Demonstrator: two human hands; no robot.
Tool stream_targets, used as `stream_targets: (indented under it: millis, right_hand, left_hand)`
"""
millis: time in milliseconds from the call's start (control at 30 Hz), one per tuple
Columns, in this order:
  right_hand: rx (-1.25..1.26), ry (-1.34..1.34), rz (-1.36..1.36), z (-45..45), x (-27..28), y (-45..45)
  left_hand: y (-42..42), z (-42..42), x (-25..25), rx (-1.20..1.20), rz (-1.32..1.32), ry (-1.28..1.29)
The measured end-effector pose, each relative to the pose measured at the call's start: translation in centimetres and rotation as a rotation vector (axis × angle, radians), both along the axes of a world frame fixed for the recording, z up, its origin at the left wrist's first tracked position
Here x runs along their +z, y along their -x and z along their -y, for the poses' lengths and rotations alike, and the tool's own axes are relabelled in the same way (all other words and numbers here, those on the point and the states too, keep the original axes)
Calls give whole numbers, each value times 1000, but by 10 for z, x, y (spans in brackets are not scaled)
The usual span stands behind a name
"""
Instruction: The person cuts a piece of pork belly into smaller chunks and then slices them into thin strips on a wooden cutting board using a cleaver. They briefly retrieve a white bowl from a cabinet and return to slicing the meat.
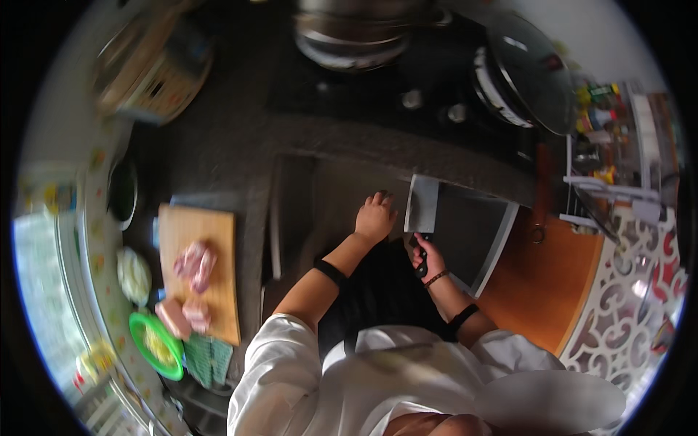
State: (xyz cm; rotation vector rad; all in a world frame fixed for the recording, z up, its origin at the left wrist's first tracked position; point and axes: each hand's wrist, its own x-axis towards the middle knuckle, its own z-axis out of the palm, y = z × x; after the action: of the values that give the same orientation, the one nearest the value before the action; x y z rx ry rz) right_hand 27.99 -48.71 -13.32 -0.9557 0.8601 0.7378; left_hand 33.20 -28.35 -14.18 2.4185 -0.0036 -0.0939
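My right hand [429,258] grips the black handle of a cleaver [422,203]. The broad metal blade points away from my body, in front of the counter's edge. My left hand [376,217] is to the left of the blade, apart from it, with its fingers bent. Something dark shows at its fingertips, too blurred to name. On the counter to my left lies a wooden cutting board [221,229]. Raw meat [196,265] rests near its middle, and more pale pink pieces of meat [182,318] lie at its near left edge.
A green plastic basin [177,357] with yellowish food and a teal cloth [207,359] are near the board. The stove holds a steel pot [351,43] and a lidded pan [531,76]. A dark panel with a metal edge [493,250] is to my right, beside a condiment rack [611,182].
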Motion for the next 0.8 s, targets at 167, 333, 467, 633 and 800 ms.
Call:
stream_targets:
  millis: [167,333,467,633,800]
  right_hand:
    - [-90,142,16,29,-29,6]
    - [-208,69,-40,35,-45,45]
    - [-274,45,-31,38,-44,74]
    - [-250,60,9,50,-37,97]
    - [-191,59,26,65,-32,106]
  left_hand:
    - [-93,77,-64,-373,-251,-296]
    - [-145,126,-135,-491,-402,-504]
    - [-169,158,-164,-544,-335,-572]
    - [-186,178,-192,-590,-241,-629]
    - [-210,178,-210,-592,-180,-691]
